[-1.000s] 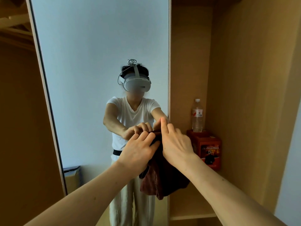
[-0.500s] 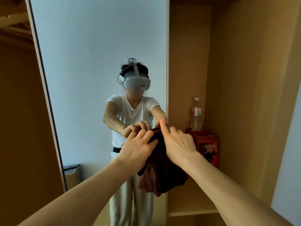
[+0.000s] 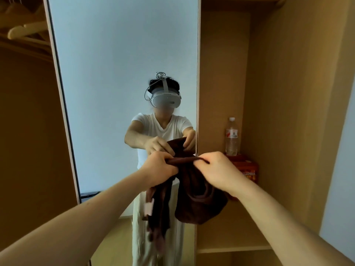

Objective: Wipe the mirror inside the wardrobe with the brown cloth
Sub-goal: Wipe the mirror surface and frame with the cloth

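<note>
Broadly, the view is filled by a light wooden wardrobe [image 3: 288,93], whose open compartment is seen from twelve to five o'clock of the frame. A tall mirror [image 3: 119,54] is fixed upright inside it, from eleven o'clock down past the centre, with its right edge set against the compartment. In the glass a person in a white T-shirt and a grey headset is reflected, both arms stretched forward.

A brown cloth [image 3: 196,198] is held up in front of the mirror's lower right edge, just below the frame's centre. Its top hem is drawn into a short taut band between the two hands, and the rest is left hanging in loose folds. Whether the glass is touched by it cannot be told.

The left hand [image 3: 159,169] is curled into a fist round the hem's end at nine o'clock of the band. The right hand [image 3: 219,169] is closed on the other end at three o'clock, the hem pinched under bent fingers.

Wooden hangers [image 3: 25,29] are seen at ten o'clock of the frame, left of the mirror. A red carton [image 3: 248,167] is set on the compartment's shelf [image 3: 240,240] at three o'clock of the right hand and is partly hidden by it. A clear plastic water bottle [image 3: 231,137] is stood upright at one o'clock of that hand; whether it is on the carton or just behind it cannot be told.
</note>
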Available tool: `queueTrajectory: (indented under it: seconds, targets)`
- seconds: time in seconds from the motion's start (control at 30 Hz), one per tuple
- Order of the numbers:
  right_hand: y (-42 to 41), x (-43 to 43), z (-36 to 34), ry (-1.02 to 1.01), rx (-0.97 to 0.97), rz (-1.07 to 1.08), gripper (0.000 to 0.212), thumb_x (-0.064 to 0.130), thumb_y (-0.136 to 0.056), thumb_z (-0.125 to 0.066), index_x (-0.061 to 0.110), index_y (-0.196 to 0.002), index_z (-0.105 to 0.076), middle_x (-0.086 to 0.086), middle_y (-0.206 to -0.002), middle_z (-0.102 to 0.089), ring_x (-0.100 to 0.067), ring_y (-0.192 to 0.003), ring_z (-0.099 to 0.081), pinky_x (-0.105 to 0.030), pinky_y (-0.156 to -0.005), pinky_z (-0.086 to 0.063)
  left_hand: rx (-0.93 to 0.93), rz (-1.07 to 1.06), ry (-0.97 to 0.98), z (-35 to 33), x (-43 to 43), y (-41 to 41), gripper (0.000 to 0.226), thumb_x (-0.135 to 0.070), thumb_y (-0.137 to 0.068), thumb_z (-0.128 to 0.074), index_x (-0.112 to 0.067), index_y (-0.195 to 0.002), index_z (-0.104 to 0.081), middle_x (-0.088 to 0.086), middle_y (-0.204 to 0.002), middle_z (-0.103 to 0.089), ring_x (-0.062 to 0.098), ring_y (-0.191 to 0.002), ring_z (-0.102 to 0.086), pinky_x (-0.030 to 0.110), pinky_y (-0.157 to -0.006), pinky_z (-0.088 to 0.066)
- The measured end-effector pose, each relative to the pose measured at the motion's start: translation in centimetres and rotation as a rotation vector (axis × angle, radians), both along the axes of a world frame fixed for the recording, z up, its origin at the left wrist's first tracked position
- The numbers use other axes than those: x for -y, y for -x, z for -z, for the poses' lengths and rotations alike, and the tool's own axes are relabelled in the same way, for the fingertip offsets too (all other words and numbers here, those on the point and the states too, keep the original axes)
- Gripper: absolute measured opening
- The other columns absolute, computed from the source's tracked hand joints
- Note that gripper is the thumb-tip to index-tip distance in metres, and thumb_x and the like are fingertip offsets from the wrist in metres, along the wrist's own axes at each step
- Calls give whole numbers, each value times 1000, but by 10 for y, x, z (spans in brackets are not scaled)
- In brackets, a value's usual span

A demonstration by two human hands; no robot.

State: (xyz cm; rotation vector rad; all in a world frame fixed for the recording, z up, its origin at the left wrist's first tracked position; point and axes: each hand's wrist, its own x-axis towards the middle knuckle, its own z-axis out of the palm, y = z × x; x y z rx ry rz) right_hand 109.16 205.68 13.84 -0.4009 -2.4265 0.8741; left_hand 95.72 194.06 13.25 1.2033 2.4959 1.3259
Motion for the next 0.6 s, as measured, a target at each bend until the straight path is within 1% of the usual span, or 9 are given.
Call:
queueTrajectory:
  seconds: [0.1,0.17,0.23,0.3,0.33,0.4,0.47,0.53,0.6]
  targets:
    - [1,-4,-13,311,-122,0,31,23,-97,-48,-3,-96,-66,-13,-74,-59,-22,-68,-58,-28,-61,-46,180,36,-90,5,11,-1,13,-11,-77,-73,-18,-87,-69,-7,-56,-65,4,-49,-62,15,-47,-47]
    - [5,-7,-18,489,-185,29,35,25,-95,-50,-6,-104,-63,-16,-82,-62,-26,-76,-61,-31,-69,-49,318,98,-91,9,14,-3,12,-13,-79,-73,-18,-89,-69,-3,-66,-70,8,-59,-68,19,-55,-51]
    - [6,-9,-19,626,-115,20,39,31,-93,-53,-4,-103,-65,-9,-85,-67,-22,-81,-64,-30,-74,-48,424,166,-66,13,17,-3,10,-13,-82,-70,-16,-92,-68,2,-76,-73,15,-69,-70,24,-64,-53]
    - [3,-7,-14,811,-5,-56,37,37,-92,-56,4,-98,-71,-9,-92,-73,-25,-89,-68,-35,-86,-51,486,216,-66,12,17,-4,8,-12,-87,-65,-13,-94,-67,3,-77,-72,14,-68,-69,23,-63,-52]
    - [2,-4,-13,936,-26,-101,36,38,-91,-58,6,-97,-72,-10,-93,-73,-27,-91,-69,-37,-89,-51,520,239,-75,11,16,-4,9,-11,-88,-63,-12,-96,-67,3,-79,-72,15,-70,-69,23,-63,-53]
    - [6,-4,-13,1202,-237,-123,34,38,-89,-60,6,-92,-72,-11,-85,-74,-26,-85,-69,-35,-84,-53,612,284,-101,8,14,-5,16,-14,-87,-61,-10,-101,-67,7,-89,-73,19,-80,-70,27,-73,-56]
    - [13,-5,-18,1403,-486,-146,33,37,-92,-56,7,-87,-69,-8,-71,-72,-20,-72,-68,-30,-69,-53,747,312,-141,9,11,-5,35,-27,-81,-62,-9,-111,-66,12,-103,-72,26,-96,-68,35,-89,-53]
    - [17,-4,-22,1452,-635,-159,31,34,-95,-53,8,-89,-67,-6,-69,-72,-17,-64,-70,-28,-59,-52,873,281,-201,10,5,-6,40,-33,-81,-58,-10,-114,-64,15,-106,-71,32,-100,-67,41,-94,-51]
    - [21,-4,-19,1356,-671,-166,25,29,-94,-55,8,-94,-68,-7,-78,-73,-16,-69,-71,-28,-61,-52,877,222,-215,10,-3,-8,35,-35,-88,-51,-13,-112,-65,13,-101,-72,29,-95,-68,39,-89,-52]
